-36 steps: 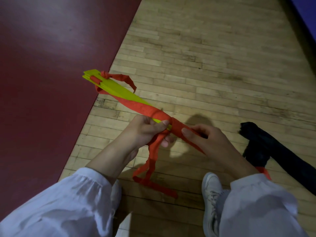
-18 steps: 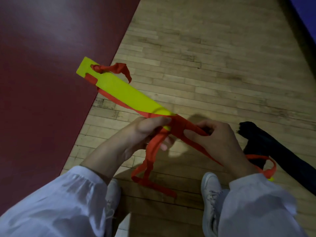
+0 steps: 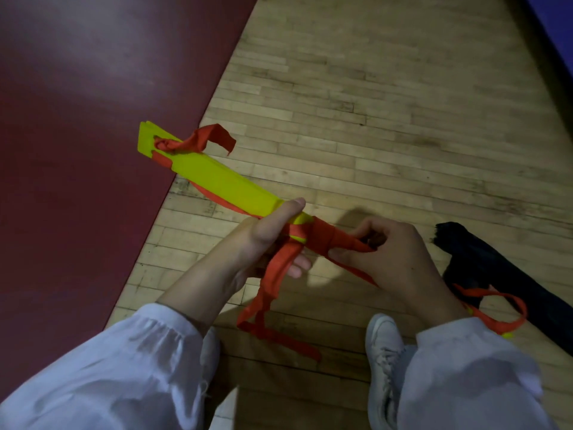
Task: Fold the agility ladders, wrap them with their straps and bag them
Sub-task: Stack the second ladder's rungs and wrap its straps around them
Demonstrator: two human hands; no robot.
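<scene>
A folded stack of yellow ladder rungs (image 3: 217,178) points up and to the left above the floor. My left hand (image 3: 266,237) grips its near end, thumb on top. An orange strap (image 3: 322,238) is wound several times round that end. My right hand (image 3: 390,256) pinches the strap just right of the wraps. Loose strap hangs below my left hand (image 3: 266,305) and loops past my right wrist (image 3: 496,308). Another orange strap end (image 3: 201,139) curls at the far tip of the rungs.
A dark bag (image 3: 502,274) lies on the wooden floor (image 3: 372,103) at the right. A dark red mat (image 3: 93,119) covers the left side. My white shoes (image 3: 384,352) stand below the hands. A blue surface (image 3: 558,26) edges the top right corner.
The rung stack has turned flat side up and tilted. The strap now lies in more turns round its near end, and my right hand has moved right, pulling the strap.
</scene>
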